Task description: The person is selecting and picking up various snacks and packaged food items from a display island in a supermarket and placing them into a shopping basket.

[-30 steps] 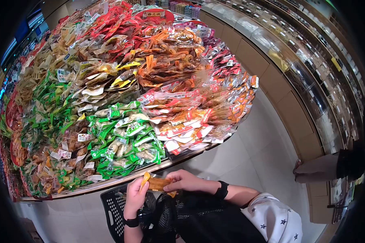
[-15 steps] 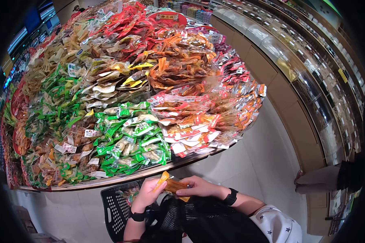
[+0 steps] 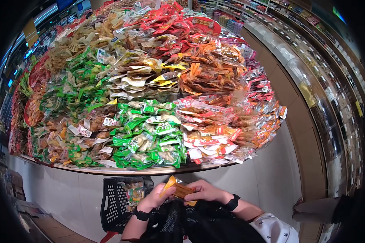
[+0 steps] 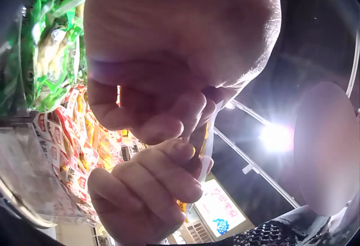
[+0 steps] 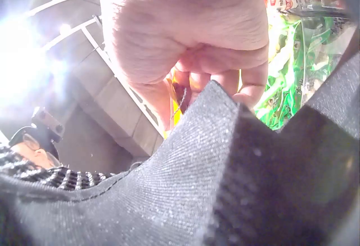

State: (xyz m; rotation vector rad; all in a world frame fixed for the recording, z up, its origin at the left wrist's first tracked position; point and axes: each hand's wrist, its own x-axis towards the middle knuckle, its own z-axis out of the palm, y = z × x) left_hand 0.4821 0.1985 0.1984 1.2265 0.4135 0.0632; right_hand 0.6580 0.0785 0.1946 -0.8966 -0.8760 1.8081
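Observation:
A small yellow-and-clear plastic snack packet with brown contents is held in front of the body. My left hand pinches its left end, thumb on top. My right hand grips the other end, thumb across the front. In the left wrist view the right hand's curled fingers lie close under the left hand, with a sliver of packet between. The right wrist view shows yellow wrapper at the right hand's fingers; dark cloth covers the lower part.
A black perforated basket with several packets inside stands to the left. Ahead, a rounded display counter bears heaped packets, green ones nearest. Shelving with bins curves along the right, near another person's leg.
The head view has turned left, so the display has shifted right in it and more of the basket shows. Both hands still hold the packet, which has tilted slightly.

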